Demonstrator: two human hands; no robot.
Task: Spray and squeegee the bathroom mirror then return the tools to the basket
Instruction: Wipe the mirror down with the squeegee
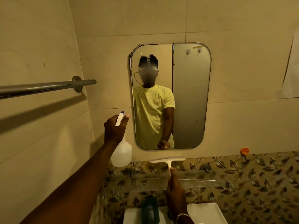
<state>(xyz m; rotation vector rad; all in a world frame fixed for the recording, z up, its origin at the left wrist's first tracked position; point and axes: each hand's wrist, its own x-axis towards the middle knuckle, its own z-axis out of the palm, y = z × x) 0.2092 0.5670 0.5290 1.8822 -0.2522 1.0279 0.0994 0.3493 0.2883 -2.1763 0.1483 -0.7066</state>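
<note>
Right hand (175, 189), at lower centre, closed around handle of white squeegee (168, 161); blade level, just below lower edge of mirror (191, 94), against wall. Left hand (115, 128), arm extended from lower left, gripping neck of translucent spray bottle (120, 152); white nozzle with purple tip aimed toward wall just left of mirror. Beneath: clear glass shelf (194, 183) on leaf-patterned tiles (250, 183), white sink (202, 212), dark green bottle (149, 209). Chrome towel bar (48, 88) on left wall. Basket out of view.
</note>
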